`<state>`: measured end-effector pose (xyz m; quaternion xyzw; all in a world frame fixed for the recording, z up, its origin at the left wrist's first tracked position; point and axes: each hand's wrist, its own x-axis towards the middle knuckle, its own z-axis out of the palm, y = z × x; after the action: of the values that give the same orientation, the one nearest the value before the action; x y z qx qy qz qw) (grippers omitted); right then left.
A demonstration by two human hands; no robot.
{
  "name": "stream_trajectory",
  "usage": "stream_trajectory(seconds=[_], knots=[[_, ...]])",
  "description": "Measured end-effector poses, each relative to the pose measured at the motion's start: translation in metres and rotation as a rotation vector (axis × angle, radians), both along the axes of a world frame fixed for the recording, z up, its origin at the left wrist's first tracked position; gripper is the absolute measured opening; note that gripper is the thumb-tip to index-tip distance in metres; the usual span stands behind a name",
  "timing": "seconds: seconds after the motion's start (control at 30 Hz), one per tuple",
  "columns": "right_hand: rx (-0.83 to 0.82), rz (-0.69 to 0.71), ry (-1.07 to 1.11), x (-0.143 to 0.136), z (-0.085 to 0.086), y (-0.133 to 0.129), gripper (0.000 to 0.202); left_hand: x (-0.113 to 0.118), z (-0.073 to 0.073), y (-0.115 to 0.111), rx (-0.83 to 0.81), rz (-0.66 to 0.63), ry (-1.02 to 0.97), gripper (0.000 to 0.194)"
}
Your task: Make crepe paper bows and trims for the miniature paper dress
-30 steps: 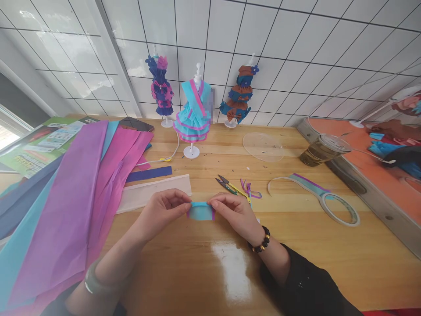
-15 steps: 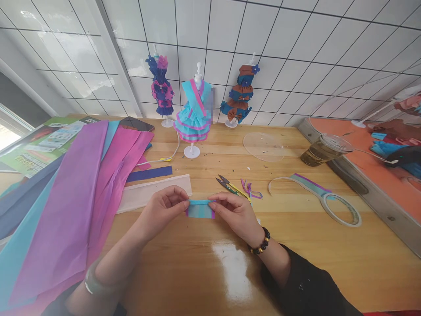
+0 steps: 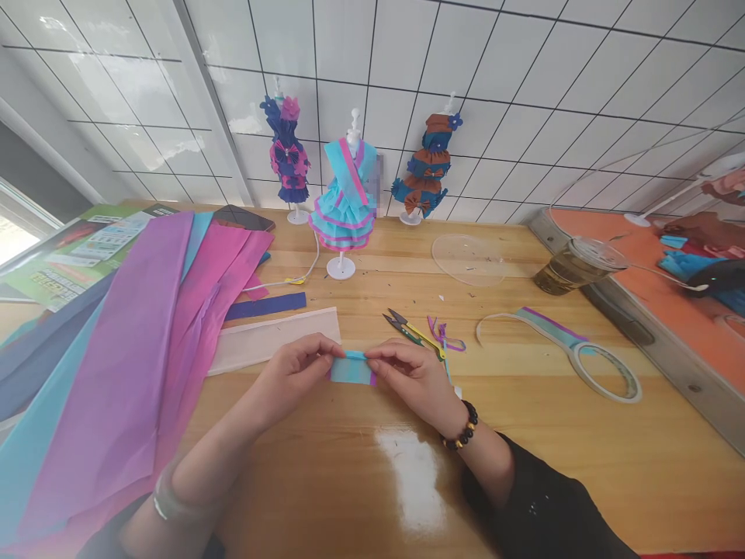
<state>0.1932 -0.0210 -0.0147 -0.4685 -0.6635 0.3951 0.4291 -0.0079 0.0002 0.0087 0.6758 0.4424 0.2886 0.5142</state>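
Note:
A small light blue paper piece [image 3: 352, 370] with purple side edges and a folded top edge is stretched between my hands. My left hand [image 3: 299, 373] pinches its upper left corner, and my right hand [image 3: 416, 380] pinches the upper right part. Yellow-and-green snips [image 3: 413, 330] lie just beyond my right hand, beside curled purple and blue scraps [image 3: 445, 335]. A white paper strip [image 3: 276, 339] lies behind my left hand, with a dark blue strip [image 3: 266, 306] above it.
Long purple paper sheets [image 3: 125, 334] cover the left side. Three dressed mannequins stand at the back, the middle one in a blue dress [image 3: 344, 210]. A tape roll [image 3: 605, 373], a clear lid [image 3: 469, 259] and a drink cup [image 3: 573, 265] are on the right.
My left hand has shifted slightly right along the top edge of the paper piece, closer to my right hand. The view has moved a little.

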Motion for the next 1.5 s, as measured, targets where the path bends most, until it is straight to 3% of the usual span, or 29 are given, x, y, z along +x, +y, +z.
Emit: stream_trajectory(seconds=[0.4,0.57,0.93,1.5], knots=[[-0.058,-0.05,-0.024,0.001,0.001,-0.001,0.018,-0.001,-0.011,0.003,-0.083,0.061,-0.154,0.02],[-0.009,-0.039,-0.046,0.003,0.003,0.0,0.018,-0.001,-0.011,0.003,-0.07,0.089,-0.097,0.023],[0.008,-0.031,-0.058,0.004,0.003,0.002,0.017,0.001,-0.011,0.003,0.164,0.122,0.103,0.019],[0.076,0.014,-0.161,0.005,0.007,0.003,0.013,0.001,-0.008,0.002,0.187,0.059,0.112,0.016]])
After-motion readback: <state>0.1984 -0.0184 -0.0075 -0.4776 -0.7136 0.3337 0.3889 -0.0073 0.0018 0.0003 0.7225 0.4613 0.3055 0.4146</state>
